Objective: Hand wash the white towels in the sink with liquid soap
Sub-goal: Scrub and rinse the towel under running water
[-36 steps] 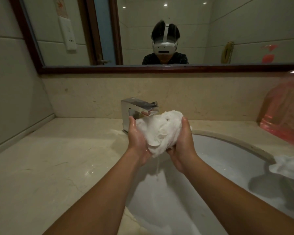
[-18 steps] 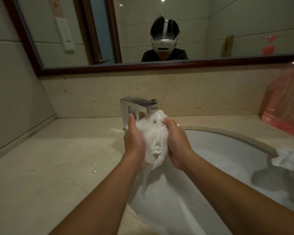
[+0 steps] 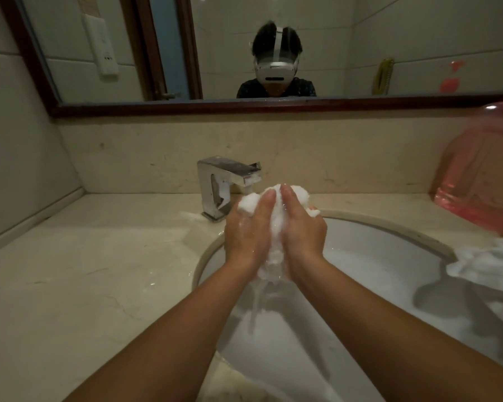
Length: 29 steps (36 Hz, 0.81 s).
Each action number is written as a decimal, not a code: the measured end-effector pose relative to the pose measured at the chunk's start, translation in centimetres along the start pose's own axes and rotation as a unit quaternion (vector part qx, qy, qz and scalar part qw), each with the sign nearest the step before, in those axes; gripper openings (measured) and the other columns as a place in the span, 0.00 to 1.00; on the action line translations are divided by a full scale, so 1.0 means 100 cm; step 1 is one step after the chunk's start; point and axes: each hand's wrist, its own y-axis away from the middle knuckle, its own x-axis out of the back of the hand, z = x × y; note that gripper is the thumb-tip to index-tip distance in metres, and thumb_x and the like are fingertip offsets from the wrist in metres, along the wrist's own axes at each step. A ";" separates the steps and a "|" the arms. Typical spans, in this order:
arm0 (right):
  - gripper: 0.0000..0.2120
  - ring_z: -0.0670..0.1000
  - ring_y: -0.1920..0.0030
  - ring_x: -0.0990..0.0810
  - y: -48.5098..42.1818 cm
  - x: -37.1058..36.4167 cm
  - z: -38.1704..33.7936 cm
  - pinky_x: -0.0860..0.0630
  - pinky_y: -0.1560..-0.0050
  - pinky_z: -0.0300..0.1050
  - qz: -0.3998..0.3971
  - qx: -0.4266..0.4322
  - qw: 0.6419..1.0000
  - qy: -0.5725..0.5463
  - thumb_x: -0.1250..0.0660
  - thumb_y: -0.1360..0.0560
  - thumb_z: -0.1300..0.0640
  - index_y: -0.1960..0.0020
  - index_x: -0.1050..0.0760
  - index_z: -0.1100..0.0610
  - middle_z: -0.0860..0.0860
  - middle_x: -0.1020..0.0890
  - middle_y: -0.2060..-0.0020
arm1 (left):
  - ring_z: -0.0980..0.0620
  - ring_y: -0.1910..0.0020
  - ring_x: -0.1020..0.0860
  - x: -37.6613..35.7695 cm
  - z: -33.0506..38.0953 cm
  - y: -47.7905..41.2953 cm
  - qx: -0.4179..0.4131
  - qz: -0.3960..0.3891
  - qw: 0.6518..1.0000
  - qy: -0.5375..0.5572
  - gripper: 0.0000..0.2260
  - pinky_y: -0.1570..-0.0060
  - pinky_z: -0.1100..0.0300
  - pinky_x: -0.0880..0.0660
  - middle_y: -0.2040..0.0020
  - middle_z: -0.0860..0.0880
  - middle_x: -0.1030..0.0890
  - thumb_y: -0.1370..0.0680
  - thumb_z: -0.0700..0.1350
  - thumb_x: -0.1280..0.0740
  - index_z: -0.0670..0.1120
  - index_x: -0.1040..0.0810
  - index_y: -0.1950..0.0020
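I see the beige stone counter (image 3: 70,271) filling the left and lower left of the frame, with the white sink (image 3: 375,256) set into it at lower right. A second white towel (image 3: 488,268) drapes over the sink's right rim, below a blurred pink plastic object (image 3: 482,175) at the right edge. The chrome faucet (image 3: 224,187) stands at centre, just left of my hands. My left hand (image 3: 249,230) and right hand (image 3: 301,227) press palm to palm around a bunched white towel (image 3: 276,227), squeezing it above the basin; water streams from its lower end.
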 end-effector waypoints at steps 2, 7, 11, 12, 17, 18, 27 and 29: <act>0.19 0.54 0.54 0.13 0.001 0.001 -0.002 0.15 0.46 0.56 0.012 0.001 1.000 0.006 0.24 0.25 0.38 0.50 0.19 0.53 0.51 0.13 0.55 | 0.54 0.54 0.17 0.000 0.000 -0.002 -0.011 0.019 1.000 -0.014 0.12 0.50 0.49 0.18 0.56 0.56 0.16 0.21 0.65 0.31 0.58 0.19 0.53; 0.12 0.58 0.55 0.14 0.005 -0.003 -0.007 0.16 0.47 0.59 0.008 0.032 0.999 0.029 0.25 0.27 0.47 0.56 0.19 0.55 0.53 0.14 0.59 | 0.53 0.58 0.19 0.006 0.002 -0.008 -0.030 0.061 0.998 -0.003 0.12 0.60 0.56 0.27 0.59 0.54 0.17 0.18 0.56 0.32 0.52 0.19 0.57; 0.09 0.54 0.58 0.14 0.007 0.000 -0.009 0.17 0.53 0.52 0.001 0.012 0.999 0.038 0.27 0.24 0.50 0.56 0.18 0.55 0.51 0.14 0.61 | 0.51 0.59 0.19 0.009 0.001 -0.007 -0.060 0.063 0.996 -0.034 0.16 0.62 0.57 0.28 0.60 0.51 0.16 0.26 0.58 0.37 0.48 0.18 0.58; 0.10 0.54 0.56 0.13 0.007 0.002 -0.007 0.15 0.50 0.53 -0.007 -0.004 0.999 0.046 0.27 0.24 0.48 0.54 0.18 0.55 0.52 0.13 0.59 | 0.50 0.58 0.18 0.009 0.000 -0.008 -0.053 0.060 0.996 -0.039 0.16 0.61 0.57 0.27 0.59 0.51 0.16 0.25 0.58 0.37 0.47 0.17 0.56; 0.30 0.58 0.44 0.18 0.009 -0.009 -0.006 0.17 0.39 0.61 -0.017 -0.075 0.994 0.081 0.29 0.24 0.33 0.34 0.34 0.51 0.55 0.24 0.38 | 0.45 0.53 0.17 0.015 0.002 -0.015 -0.020 0.102 0.994 -0.038 0.21 0.55 0.53 0.25 0.56 0.51 0.15 0.28 0.62 0.39 0.48 0.16 0.52; 0.32 0.59 0.43 0.21 0.011 -0.010 -0.006 0.17 0.40 0.62 -0.007 -0.086 0.992 0.091 0.30 0.25 0.29 0.34 0.37 0.48 0.55 0.29 0.35 | 0.45 0.53 0.18 0.017 0.003 -0.015 -0.030 0.114 0.992 -0.051 0.21 0.56 0.55 0.28 0.55 0.50 0.15 0.26 0.63 0.39 0.48 0.16 0.50; 0.50 0.66 0.46 0.13 0.004 0.006 -0.004 0.17 0.42 0.69 -0.195 -0.253 0.947 -0.015 0.45 0.32 0.14 0.38 0.15 0.55 0.62 0.11 0.50 | 0.46 0.58 0.18 0.028 -0.013 -0.013 -0.296 0.007 0.942 -0.155 0.17 0.59 0.55 0.21 0.57 0.49 0.18 0.22 0.59 0.37 0.46 0.21 0.48; 0.51 0.66 0.47 0.13 0.000 0.012 -0.007 0.18 0.40 0.69 -0.208 -0.253 0.945 -0.011 0.46 0.31 0.14 0.41 0.14 0.57 0.63 0.11 0.50 | 0.44 0.57 0.19 0.029 -0.015 -0.016 -0.336 -0.013 0.930 -0.150 0.17 0.57 0.48 0.20 0.56 0.48 0.19 0.23 0.56 0.38 0.44 0.21 0.49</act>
